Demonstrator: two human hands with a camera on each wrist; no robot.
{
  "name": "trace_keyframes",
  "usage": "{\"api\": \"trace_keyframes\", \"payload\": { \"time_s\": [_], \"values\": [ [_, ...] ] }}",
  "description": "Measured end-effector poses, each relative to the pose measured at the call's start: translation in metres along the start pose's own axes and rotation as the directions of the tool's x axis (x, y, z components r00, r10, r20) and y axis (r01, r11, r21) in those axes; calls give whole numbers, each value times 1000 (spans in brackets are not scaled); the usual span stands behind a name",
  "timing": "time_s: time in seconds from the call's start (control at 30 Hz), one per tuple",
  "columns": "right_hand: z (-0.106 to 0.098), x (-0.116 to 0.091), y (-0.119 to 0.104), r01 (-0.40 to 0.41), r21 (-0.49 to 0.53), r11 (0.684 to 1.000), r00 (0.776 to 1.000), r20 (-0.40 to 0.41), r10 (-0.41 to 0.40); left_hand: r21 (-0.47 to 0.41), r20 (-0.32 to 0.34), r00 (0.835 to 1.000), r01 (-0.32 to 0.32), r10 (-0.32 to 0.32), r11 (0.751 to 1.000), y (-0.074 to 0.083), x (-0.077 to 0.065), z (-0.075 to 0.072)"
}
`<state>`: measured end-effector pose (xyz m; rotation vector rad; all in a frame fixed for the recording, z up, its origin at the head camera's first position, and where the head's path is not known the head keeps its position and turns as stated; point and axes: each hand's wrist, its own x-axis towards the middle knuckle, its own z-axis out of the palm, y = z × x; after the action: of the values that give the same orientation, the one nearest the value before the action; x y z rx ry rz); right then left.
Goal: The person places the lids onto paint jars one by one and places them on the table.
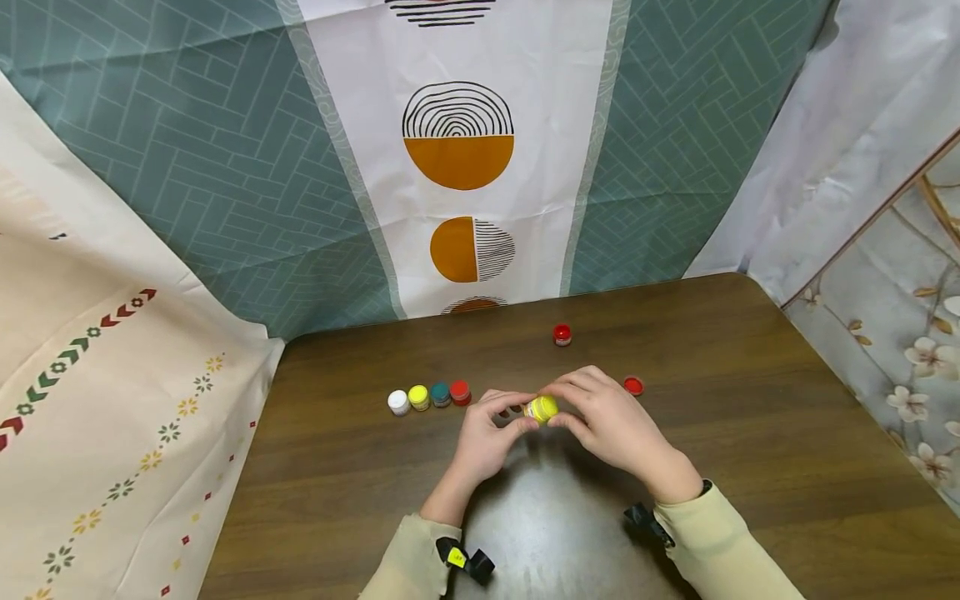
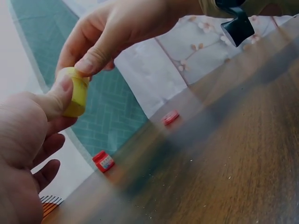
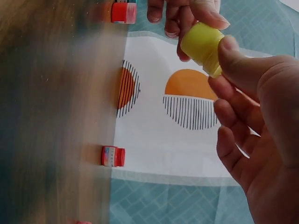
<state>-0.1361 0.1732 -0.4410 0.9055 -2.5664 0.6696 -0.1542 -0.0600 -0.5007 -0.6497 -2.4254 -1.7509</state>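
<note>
A small yellow paint jar [image 1: 542, 408] is held up above the table between both hands. My left hand [image 1: 483, 435] pinches the jar's body between thumb and fingers. From the other side, my right hand [image 1: 617, 421] pinches the lid end with thumb and fingers. The left wrist view shows the yellow jar [image 2: 78, 95] tilted slightly, the right thumb near its top. In the right wrist view the jar [image 3: 200, 43] lies between the two thumbs, and the lid appears to be on it.
Left of the hands, a white jar [image 1: 398, 402], another yellow jar [image 1: 418, 397], a teal jar [image 1: 440, 394] and a red jar [image 1: 460, 392] stand in a row. Farther back is an uncapped red jar [image 1: 562, 335]. A red lid [image 1: 633, 386] lies beyond the right hand.
</note>
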Motion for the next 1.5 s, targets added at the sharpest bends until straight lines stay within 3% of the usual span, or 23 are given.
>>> {"api": "trace_keyframes", "payload": {
  "time_s": [0.4, 0.57, 0.63, 0.7, 0.83, 1.0, 1.1, 1.23, 1.5],
  "values": [
    [15, 2, -11, -156, -134, 979, 986, 34, 162, -10, 63, 998, -31, 32, 999, 8, -2, 1],
    [13, 0, -15, -297, -83, 951, 947, 106, 305, 21, 82, 996, -22, 20, 1000, 7, -1, -3],
    [10, -1, -14, -323, -32, 946, 938, 126, 324, 25, 76, 997, -8, 6, 1000, 6, 0, -6],
    [7, -3, -12, -298, 36, 954, 947, 136, 290, 27, 69, 998, 6, -8, 1000, 5, 1, -10],
    [2, -2, -6, -132, 105, 986, 985, 122, 119, 11, 63, 998, 23, -24, 1000, 3, 2, -17],
    [1, 3, -4, 10, 48, 999, 999, 42, -12, -25, 92, 996, 23, -20, 999, 3, 2, -21],
    [4, 6, -6, 13, -14, 1000, 999, 36, -13, -35, 91, 995, 32, -29, 999, 3, 2, -21],
    [6, 8, -11, -44, -65, 997, 997, 60, 48, -37, 62, 998, 34, -32, 999, 6, 2, -19],
    [13, 11, -18, -139, -127, 982, 987, 65, 148, -29, 45, 999, -19, 20, 999, 11, 1, -14]
  ]
}}
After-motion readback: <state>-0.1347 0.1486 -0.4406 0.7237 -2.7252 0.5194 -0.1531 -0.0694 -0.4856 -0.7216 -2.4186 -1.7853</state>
